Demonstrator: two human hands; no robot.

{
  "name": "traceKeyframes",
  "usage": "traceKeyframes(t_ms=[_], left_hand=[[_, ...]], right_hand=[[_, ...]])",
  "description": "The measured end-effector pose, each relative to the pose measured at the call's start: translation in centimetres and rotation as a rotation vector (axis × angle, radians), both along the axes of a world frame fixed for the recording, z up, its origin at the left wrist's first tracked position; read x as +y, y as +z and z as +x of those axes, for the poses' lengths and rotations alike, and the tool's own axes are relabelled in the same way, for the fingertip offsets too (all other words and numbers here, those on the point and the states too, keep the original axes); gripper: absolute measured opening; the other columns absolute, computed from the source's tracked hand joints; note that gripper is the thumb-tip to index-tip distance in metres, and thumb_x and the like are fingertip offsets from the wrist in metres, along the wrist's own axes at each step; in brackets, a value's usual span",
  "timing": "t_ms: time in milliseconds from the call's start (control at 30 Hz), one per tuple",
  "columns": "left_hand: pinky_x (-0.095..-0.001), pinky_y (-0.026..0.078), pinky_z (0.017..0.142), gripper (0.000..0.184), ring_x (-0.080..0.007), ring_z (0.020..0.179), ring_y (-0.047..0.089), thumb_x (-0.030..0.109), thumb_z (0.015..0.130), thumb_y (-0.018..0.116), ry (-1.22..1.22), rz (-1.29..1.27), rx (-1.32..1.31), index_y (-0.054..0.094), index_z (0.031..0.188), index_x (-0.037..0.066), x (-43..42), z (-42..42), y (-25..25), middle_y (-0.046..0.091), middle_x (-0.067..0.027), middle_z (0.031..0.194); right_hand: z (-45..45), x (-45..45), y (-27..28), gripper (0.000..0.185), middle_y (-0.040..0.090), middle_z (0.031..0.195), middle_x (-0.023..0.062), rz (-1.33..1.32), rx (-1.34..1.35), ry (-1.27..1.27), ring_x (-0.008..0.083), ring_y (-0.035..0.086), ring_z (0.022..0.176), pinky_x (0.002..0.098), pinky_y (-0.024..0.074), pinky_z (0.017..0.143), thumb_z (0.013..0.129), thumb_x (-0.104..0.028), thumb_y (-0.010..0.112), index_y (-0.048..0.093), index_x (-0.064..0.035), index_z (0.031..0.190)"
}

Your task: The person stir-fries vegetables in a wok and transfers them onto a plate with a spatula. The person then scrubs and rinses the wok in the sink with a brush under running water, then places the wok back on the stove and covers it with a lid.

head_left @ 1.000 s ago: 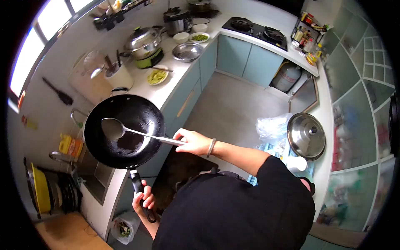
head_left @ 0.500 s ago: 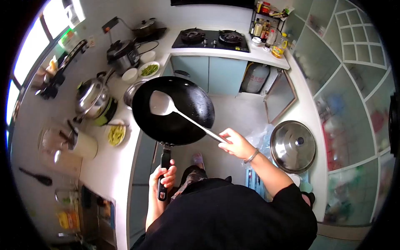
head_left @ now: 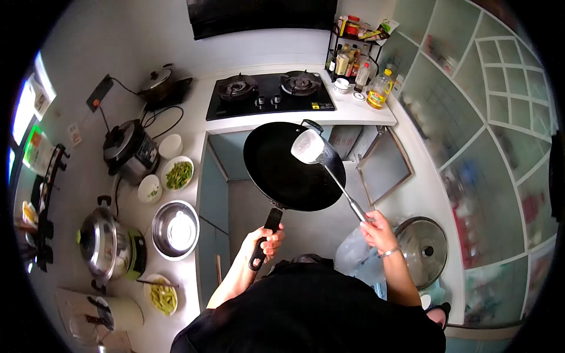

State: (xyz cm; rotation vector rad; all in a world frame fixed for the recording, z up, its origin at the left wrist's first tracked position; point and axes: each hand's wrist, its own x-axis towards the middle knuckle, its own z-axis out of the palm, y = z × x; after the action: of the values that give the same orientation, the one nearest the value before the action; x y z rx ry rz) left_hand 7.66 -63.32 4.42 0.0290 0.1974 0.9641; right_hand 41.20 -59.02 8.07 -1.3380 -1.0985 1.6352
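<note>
Head view: our left fingers wrap the handle of the wok — likely bearing its weight, before the stove — while our right fingers pinch the spatula over it.

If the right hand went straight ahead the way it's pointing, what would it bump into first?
Probably the wok's rim: the right hand, holding the spatula, points toward it. It might pass above instead; depth is unclear from this one view.
</note>
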Motion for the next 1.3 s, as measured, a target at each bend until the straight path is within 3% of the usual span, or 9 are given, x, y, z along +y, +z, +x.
traceKeyframes(t_ms=[100, 167, 300, 433, 500, 833, 1033, 1100, 1300], left_hand=[[-0.0183, 0.044, 0.042, 0.027, -0.0043, 0.046, 0.042, 0.010, 0.082, 0.050, -0.039, 0.024, -0.033, 0.043, 0.106, -0.001, 6.3, -0.4, -0.2, 0.044, -0.0020, 0.071], [-0.0172, 0.037, 0.042, 0.024, -0.0030, 0.047, 0.040, 0.011, 0.081, 0.053, -0.060, 0.040, 0.004, 0.048, 0.102, 0.002, 11.0, -0.5, -0.6, 0.046, -0.0012, 0.073], [-0.0182, 0.038, 0.042, 0.024, -0.0036, 0.047, 0.040, 0.011, 0.080, 0.053, -0.083, 0.026, -0.063, 0.047, 0.102, 0.000, 20.1, -0.7, -1.0, 0.048, -0.0022, 0.075], [-0.0213, 0.046, 0.046, 0.026, -0.0073, 0.050, 0.046, 0.006, 0.082, 0.049, -0.042, 0.034, -0.185, 0.041, 0.105, -0.004, 29.6, 0.0, -0.2, 0.044, -0.0028, 0.073], [-0.0193, 0.040, 0.043, 0.025, -0.0049, 0.048, 0.042, 0.008, 0.080, 0.052, -0.035, 0.022, -0.197, 0.046, 0.102, -0.002, 33.7, -0.1, -0.3, 0.044, -0.0011, 0.071], [-0.0194, 0.040, 0.045, 0.020, -0.0064, 0.051, 0.043, 0.006, 0.082, 0.049, 0.004, 0.068, -0.355, 0.045, 0.100, -0.002, 52.8, 0.4, -1.5, 0.042, -0.0016, 0.071], [-0.0195, 0.041, 0.045, 0.019, -0.0064, 0.049, 0.043, 0.006, 0.081, 0.048, -0.054, 0.060, -0.377, 0.046, 0.099, 0.000, 60.8, -0.3, -3.0, 0.042, 0.0001, 0.068], [-0.0196, 0.041, 0.045, 0.019, -0.0063, 0.049, 0.043, 0.006, 0.081, 0.048, -0.064, 0.061, -0.374, 0.046, 0.100, 0.000, 62.6, -0.6, -3.6, 0.042, 0.0002, 0.068], [-0.0192, 0.040, 0.042, 0.023, -0.0056, 0.048, 0.043, 0.005, 0.080, 0.051, -0.069, 0.041, -0.380, 0.045, 0.101, 0.001, 65.5, -1.4, -5.2, 0.043, -0.0007, 0.069]], right_hand=[[0.1, 4.6, 0.3, 0.026, 0.049, 0.064, 0.0032, -0.007, -0.025, -0.097, 0.0029, 0.033, 0.040, 0.0187, 0.0212, 0.034, 0.086, -0.008, 0.058, 0.042, -0.0098, 0.106], [0.3, 8.5, 0.5, 0.023, 0.049, 0.064, 0.0030, 0.010, -0.041, -0.112, 0.0032, 0.033, 0.040, 0.0190, 0.0212, 0.034, 0.086, -0.008, 0.057, 0.043, -0.0094, 0.104], [1.2, 16.6, -0.3, 0.022, 0.050, 0.063, 0.0026, 0.054, -0.042, -0.151, 0.0033, 0.032, 0.040, 0.0197, 0.0213, 0.034, 0.086, -0.010, 0.057, 0.044, -0.0085, 0.103], [1.9, 25.4, -0.2, 0.022, 0.050, 0.064, 0.0023, 0.091, -0.029, -0.198, 0.0031, 0.033, 0.040, 0.0196, 0.0214, 0.034, 0.086, -0.011, 0.058, 0.044, -0.0087, 0.102], [1.9, 29.0, 0.4, 0.022, 0.050, 0.063, 0.0022, 0.147, -0.094, -0.230, 0.0028, 0.034, 0.041, 0.0193, 0.0219, 0.034, 0.085, -0.011, 0.058, 0.045, -0.0092, 0.102], [1.3, 42.9, 2.0, 0.022, 0.049, 0.063, 0.0001, 0.107, -0.051, -0.301, 0.0028, 0.035, 0.043, 0.0186, 0.0231, 0.035, 0.084, -0.011, 0.060, 0.048, -0.0118, 0.102], [0.3, 47.6, 1.3, 0.017, 0.048, 0.062, -0.0004, 0.133, -0.110, -0.366, 0.0032, 0.031, 0.040, 0.0202, 0.0199, 0.034, 0.086, -0.012, 0.057, 0.050, -0.0131, 0.102], [0.5, 49.2, 0.9, 0.021, 0.050, 0.065, -0.0005, 0.154, -0.117, -0.368, 0.0045, 0.039, 0.047, 0.0202, 0.0270, 0.038, 0.084, -0.009, 0.060, 0.049, -0.0112, 0.101], [-1.2, 54.4, 0.0, 0.024, 0.048, 0.064, -0.0010, 0.143, -0.133, -0.330, 0.0050, 0.039, 0.048, 0.0204, 0.0279, 0.039, 0.082, -0.009, 0.062, 0.049, -0.0096, 0.101]])
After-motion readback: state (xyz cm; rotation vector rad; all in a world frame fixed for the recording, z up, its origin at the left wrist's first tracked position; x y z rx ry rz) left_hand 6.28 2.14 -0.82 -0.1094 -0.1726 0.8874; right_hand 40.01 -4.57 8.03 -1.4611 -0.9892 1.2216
